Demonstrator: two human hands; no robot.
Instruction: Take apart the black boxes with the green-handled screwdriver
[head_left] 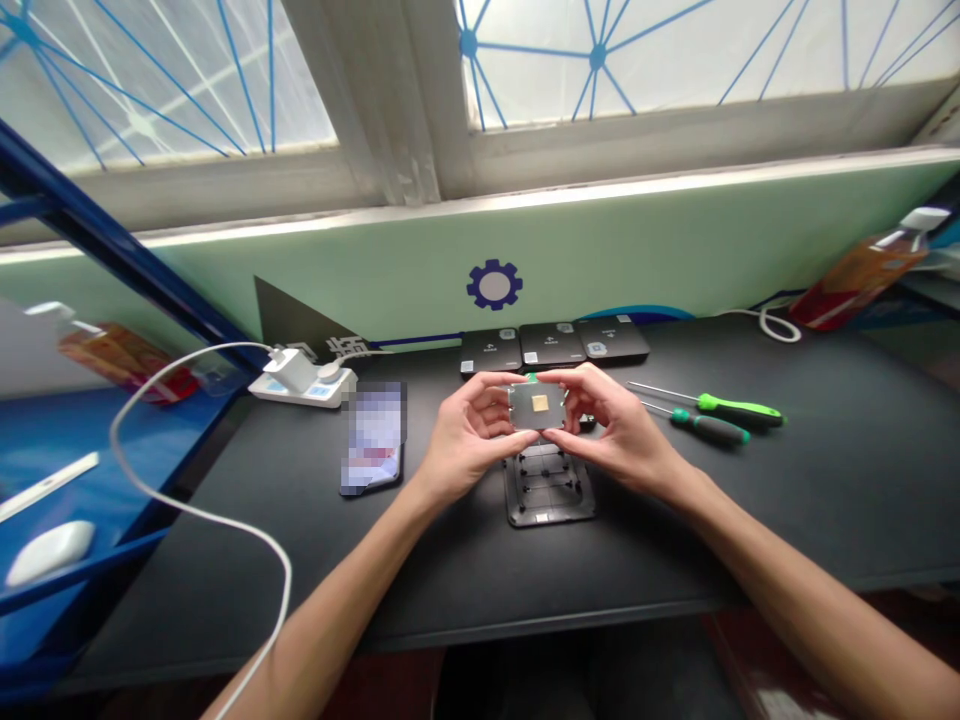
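Both my hands hold one small grey metal plate (537,405) with a gold square in its middle, lifted above the desk. My left hand (466,435) pinches its left edge, my right hand (611,430) its right edge. Directly below lies an opened black plastic case shell (550,492) with ribs and posts inside, flat on the dark desk (825,470).
Two green-handled screwdrivers (716,415) lie to the right. Three black boxes (553,345) stand in a row at the back. A phone (373,438) lies left of my hands, a white power strip (304,382) with a cable behind it. A white mouse (49,551) sits on the blue shelf at left.
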